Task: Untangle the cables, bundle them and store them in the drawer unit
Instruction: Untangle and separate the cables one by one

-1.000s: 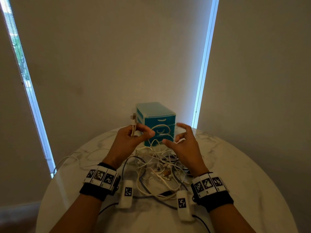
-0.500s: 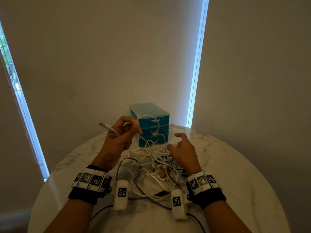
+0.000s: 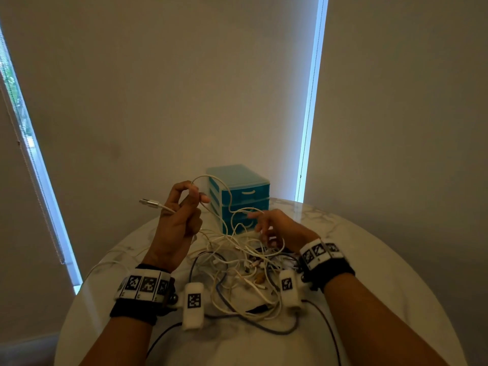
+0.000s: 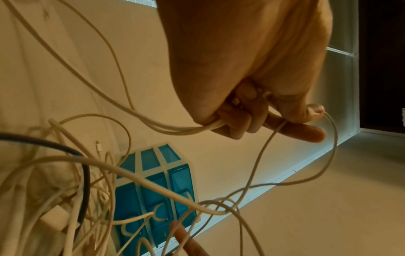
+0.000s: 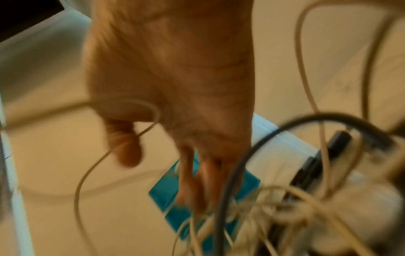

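Note:
My left hand [image 3: 195, 196] [image 4: 274, 121] is raised above the table and grips a white cable [image 3: 230, 204] [image 4: 258, 164]. The cable's silver USB plug [image 3: 148, 203] sticks out to the left of the fist, and the cable arcs up over my fingers before dropping into the tangle of cables [image 3: 237, 260]. My right hand [image 3: 261, 225] [image 5: 190, 181] reaches down into the far side of the tangle with straight, spread fingers; it holds nothing that I can see. The teal drawer unit [image 3: 245, 180] [image 4: 179, 180] [image 5: 164, 190] stands behind both hands with its drawers closed.
The round marble table [image 3: 369, 260] carries the pile, with bare surface to the right. A dark cable [image 3: 264, 328] [image 5: 241, 155] loops through the near side of the tangle. Plain blinds and bright window strips stand close behind the table.
My left hand has turned the plug to point left and pulled more cable up into a loop. My right hand has dropped from mid-air into the tangle.

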### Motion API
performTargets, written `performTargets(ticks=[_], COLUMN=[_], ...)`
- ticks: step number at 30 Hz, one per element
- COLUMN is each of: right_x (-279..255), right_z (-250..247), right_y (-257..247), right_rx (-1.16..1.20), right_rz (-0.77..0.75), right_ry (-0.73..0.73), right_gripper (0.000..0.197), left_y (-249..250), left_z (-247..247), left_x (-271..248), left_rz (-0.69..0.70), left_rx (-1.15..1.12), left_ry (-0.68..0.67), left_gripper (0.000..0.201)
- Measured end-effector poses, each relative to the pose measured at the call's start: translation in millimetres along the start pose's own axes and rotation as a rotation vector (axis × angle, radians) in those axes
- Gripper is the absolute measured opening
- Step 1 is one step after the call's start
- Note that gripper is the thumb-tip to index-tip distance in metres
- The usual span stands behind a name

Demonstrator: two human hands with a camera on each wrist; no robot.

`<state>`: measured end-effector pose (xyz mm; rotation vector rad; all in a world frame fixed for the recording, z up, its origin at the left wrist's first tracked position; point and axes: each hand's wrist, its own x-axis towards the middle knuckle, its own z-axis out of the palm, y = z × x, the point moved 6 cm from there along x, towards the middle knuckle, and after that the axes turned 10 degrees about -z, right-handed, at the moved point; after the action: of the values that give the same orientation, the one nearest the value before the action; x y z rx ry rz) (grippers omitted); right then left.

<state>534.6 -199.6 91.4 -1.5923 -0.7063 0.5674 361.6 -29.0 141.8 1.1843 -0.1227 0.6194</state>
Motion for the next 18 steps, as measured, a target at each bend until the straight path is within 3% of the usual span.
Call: performTargets(ticks=[3,4,6,9,11,14,18], right_x=[-3.6,-2.3,4.9,11.7,7.6,-6.3,-18.0], right_z=[4.6,3.0,-8.3,-27.1,-31.6,-23.9,-3.4], right_y=[-6.9,-8.9,-15.3,-55.4,-96.7,-150.3,-167.8], right_rx=[0.209,0.157,-0.024,-0.259,-0.267,-0.323,-0.416], right_rz=[0.081,0.085,0.064,-0.148,-0.365,-0.575,-0.604], right_ry=[-0.259,-0.268,-0.115,0.198,0.307,0.304,0.164], right_gripper=[0.079,0.084,0.091,0.063,0.037,0.027,0.023], left_y=[0.7,0.8,1.0,0.4,-1.4,-6.6,-13.9], left_z=[-9.8,-12.3,-15.4,-21.5,-26.7,-31.4,-23.5], left_x=[2.2,2.4,2.4,3.1,5.7,9.3,9.3], left_rz=[-0.018,-0.022,-0.023,-0.022,-0.04,-0.076,-0.088], left_rx=[-0.043,-0.053,-0.063,-0.076,-0.093,-0.086,0.013], left_ry=[0.053,0.07,0.092,0.137,0.172,0.209,0.203], left_gripper=[0.012,0.013,0.013,0.01,0.011,0.013,0.009])
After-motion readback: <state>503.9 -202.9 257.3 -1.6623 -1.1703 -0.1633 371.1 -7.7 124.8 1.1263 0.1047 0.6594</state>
